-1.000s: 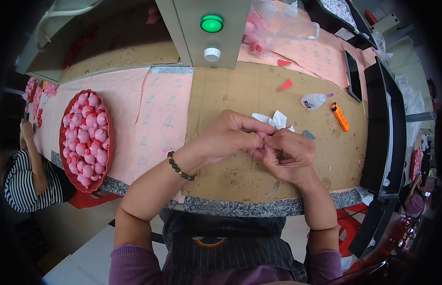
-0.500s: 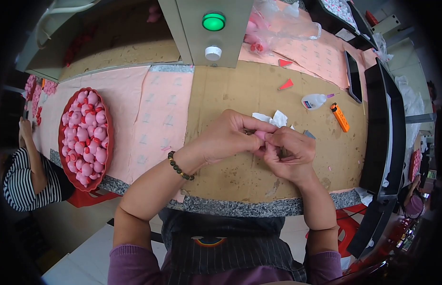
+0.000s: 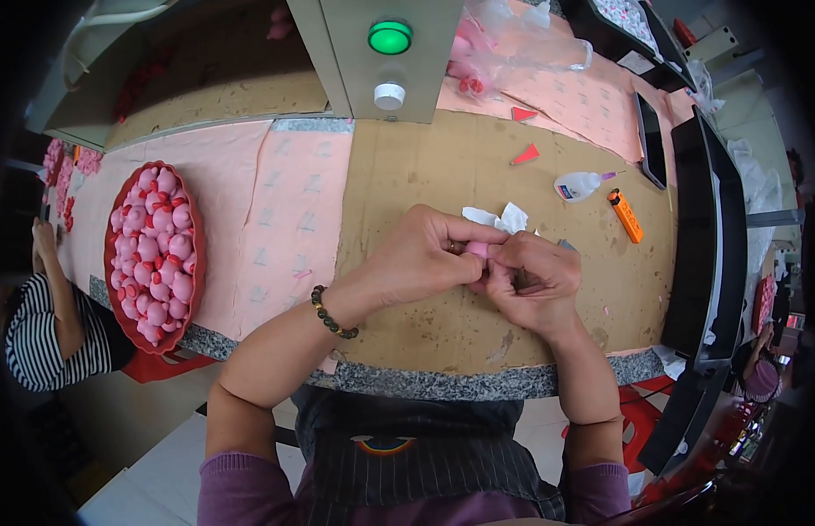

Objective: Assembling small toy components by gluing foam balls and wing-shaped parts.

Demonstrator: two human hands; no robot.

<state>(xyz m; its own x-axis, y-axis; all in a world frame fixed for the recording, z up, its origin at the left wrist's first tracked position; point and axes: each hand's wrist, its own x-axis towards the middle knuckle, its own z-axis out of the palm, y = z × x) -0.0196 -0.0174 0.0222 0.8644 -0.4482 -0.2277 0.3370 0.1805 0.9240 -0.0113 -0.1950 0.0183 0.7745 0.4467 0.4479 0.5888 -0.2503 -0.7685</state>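
Both hands meet over the brown cardboard mat (image 3: 398,184). A small pink rounded toy piece (image 3: 477,249) is pinched between them, largely covered by the fingers. My left hand (image 3: 412,256), with a beaded bracelet at its wrist, grips it from the left with thumb and forefinger. The fingers of my right hand (image 3: 540,279) are curled and pressed against its right side; whether they hold another tiny part is hidden. Crumpled white paper (image 3: 512,217) lies just beyond the fingertips. To the left, a red scalloped tray (image 3: 199,254) is heaped with pink round figures (image 3: 149,254) bearing red parts.
A glue bottle (image 3: 577,186) with a needle tip lies by an orange utility knife (image 3: 626,216) at right. Red triangular pieces (image 3: 526,154), a phone (image 3: 651,140) and a black bin (image 3: 695,237) sit beyond. A grey housing with a green lamp (image 3: 390,38) stands ahead. Another person (image 3: 61,324) works at far left.
The hands stay nearly in place, with only a slight shift of the fingers around the pink piece, which shows a little differently. The whole view has shifted slightly.
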